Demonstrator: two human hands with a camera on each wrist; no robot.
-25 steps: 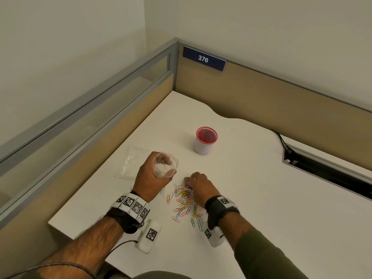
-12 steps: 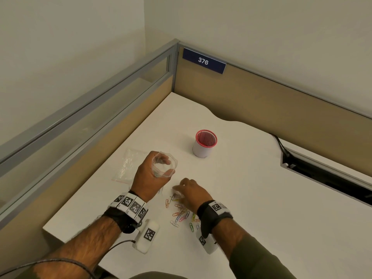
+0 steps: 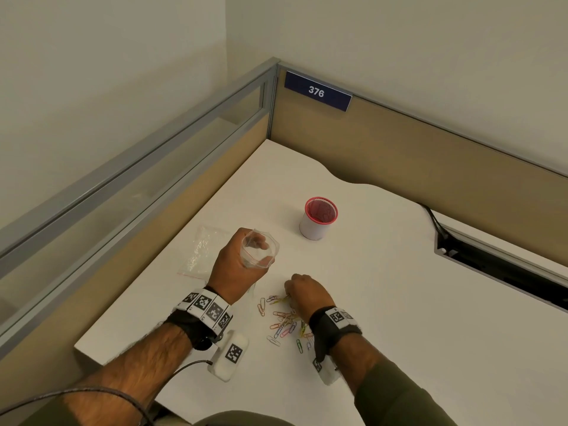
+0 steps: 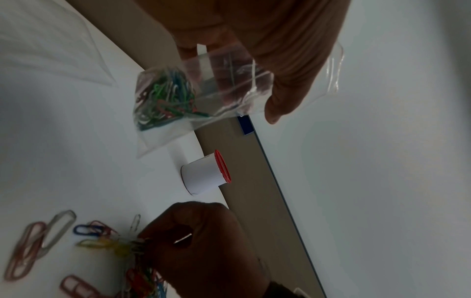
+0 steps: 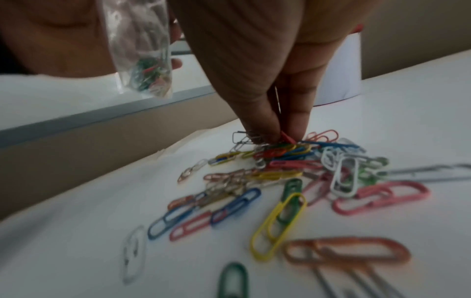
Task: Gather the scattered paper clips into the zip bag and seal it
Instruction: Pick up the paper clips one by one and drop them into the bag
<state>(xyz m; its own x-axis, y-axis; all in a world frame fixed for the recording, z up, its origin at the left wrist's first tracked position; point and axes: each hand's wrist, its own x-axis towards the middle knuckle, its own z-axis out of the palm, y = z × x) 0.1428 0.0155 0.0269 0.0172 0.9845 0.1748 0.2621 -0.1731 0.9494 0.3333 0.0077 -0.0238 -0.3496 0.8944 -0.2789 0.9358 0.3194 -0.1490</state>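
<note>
My left hand [image 3: 242, 265] holds a clear zip bag [image 3: 259, 249] upright above the desk, its mouth held open; several coloured clips sit in the zip bag's [image 4: 178, 96] bottom, and the zip bag [image 5: 142, 60] also hangs in the right wrist view. Many coloured paper clips [image 3: 284, 324] lie scattered on the white desk [image 3: 384, 302] in front of me. My right hand [image 3: 304, 295] is down on the pile, fingertips [image 5: 270, 129] pinching a bunch of paper clips [image 5: 280, 151] at its far edge. The paper clips [image 4: 102, 240] show beside the right hand [image 4: 203, 242] in the left wrist view.
A white cup with a red mesh rim [image 3: 318, 218] stands beyond the hands. A second clear zip bag [image 3: 204, 250] lies flat at the left near the desk's partition. A cable slot [image 3: 498, 265] runs along the right.
My right hand has moved left and toward me along the pile and closed its fingertips on a bunch of clips. The left hand has kept the bag in about the same place.
</note>
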